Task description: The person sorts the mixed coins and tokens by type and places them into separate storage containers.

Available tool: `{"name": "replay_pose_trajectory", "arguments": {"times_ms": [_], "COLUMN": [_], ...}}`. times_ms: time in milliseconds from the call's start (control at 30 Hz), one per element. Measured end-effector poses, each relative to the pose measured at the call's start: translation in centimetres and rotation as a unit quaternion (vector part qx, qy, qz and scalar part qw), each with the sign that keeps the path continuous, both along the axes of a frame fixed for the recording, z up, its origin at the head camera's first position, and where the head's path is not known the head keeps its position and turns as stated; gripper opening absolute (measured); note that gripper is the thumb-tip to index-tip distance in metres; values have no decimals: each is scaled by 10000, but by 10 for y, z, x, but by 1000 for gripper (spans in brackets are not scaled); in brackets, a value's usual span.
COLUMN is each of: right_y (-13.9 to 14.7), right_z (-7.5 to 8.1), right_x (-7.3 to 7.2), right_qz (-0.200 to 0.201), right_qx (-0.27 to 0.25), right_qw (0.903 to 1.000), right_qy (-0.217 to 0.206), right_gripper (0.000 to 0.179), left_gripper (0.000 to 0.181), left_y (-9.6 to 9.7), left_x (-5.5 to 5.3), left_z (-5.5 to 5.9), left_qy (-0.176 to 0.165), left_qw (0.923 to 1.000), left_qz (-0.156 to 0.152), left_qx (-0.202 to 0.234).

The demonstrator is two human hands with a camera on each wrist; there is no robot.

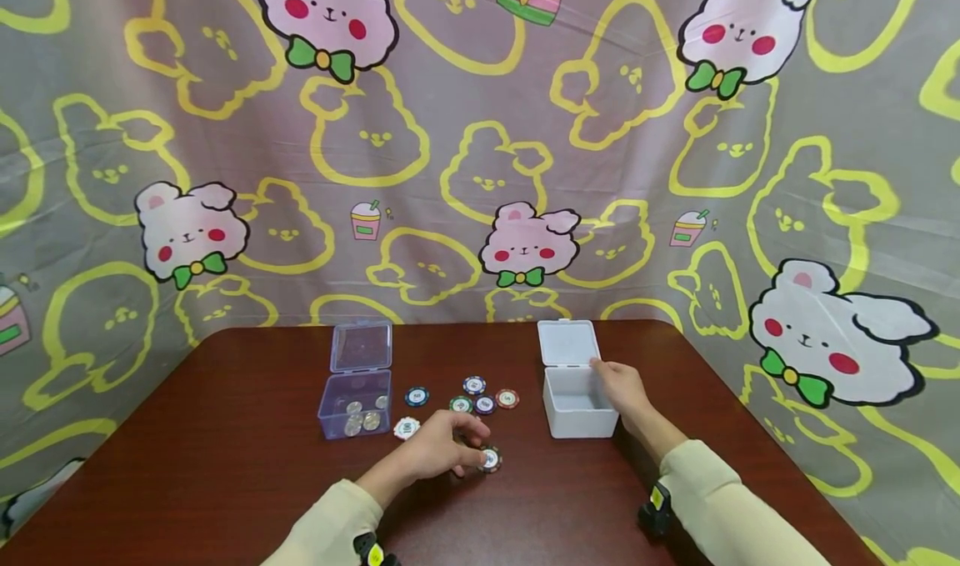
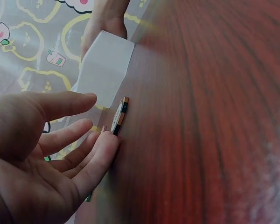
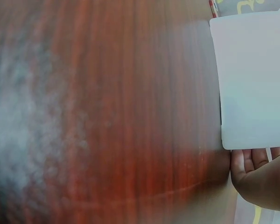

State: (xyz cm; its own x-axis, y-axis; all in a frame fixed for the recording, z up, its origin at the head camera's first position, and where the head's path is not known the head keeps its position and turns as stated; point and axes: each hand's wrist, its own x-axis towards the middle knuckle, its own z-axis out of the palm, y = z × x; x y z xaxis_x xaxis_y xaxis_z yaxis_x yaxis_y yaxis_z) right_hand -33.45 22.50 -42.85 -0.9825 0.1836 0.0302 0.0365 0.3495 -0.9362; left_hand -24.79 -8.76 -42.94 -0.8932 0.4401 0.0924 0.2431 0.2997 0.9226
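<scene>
Over the table's middle, my left hand (image 1: 444, 448) has its fingers loosely bent and spread. One fingertip touches the rim of a dark-edged poker chip (image 1: 491, 459); in the left wrist view this chip (image 2: 121, 114) lies by the fingertips, not enclosed by them. My right hand (image 1: 624, 389) grips the right wall of a white plastic box (image 1: 581, 424), fingers at its upper rim near the hinge. The box's lid (image 1: 568, 343) stands open. In the right wrist view the box (image 3: 252, 84) partly hides the fingers.
Several poker chips, among them a red one (image 1: 507, 398), a green one (image 1: 461, 404) and a blue one (image 1: 417, 396), lie between the boxes. A white chip (image 1: 407, 428) is near my left wrist. The clear purple box (image 1: 330, 424) holds several silver coins (image 1: 371, 421), lid raised.
</scene>
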Motion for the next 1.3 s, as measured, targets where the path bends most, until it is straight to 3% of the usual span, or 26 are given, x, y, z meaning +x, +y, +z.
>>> {"name": "replay_pose_trajectory", "arguments": {"times_ms": [300, 667, 1300], "right_y": [-1, 3, 3], "right_z": [1, 2, 5], "right_x": [2, -5, -9], "right_qz": [84, 65, 59], "right_qx": [62, 62, 94], "right_qw": [9999, 9999, 9997], "right_qy": [-60, -99, -209], "right_gripper": [47, 42, 46], "left_gripper": [34, 35, 29], "left_y": [0, 6, 11], "left_x": [0, -8, -6], "left_z": [-3, -3, 2], "left_qy": [238, 362, 421], "left_qw": [9990, 9962, 9945], "left_qz": [24, 108, 229], "left_qx": [-378, -784, -929]}}
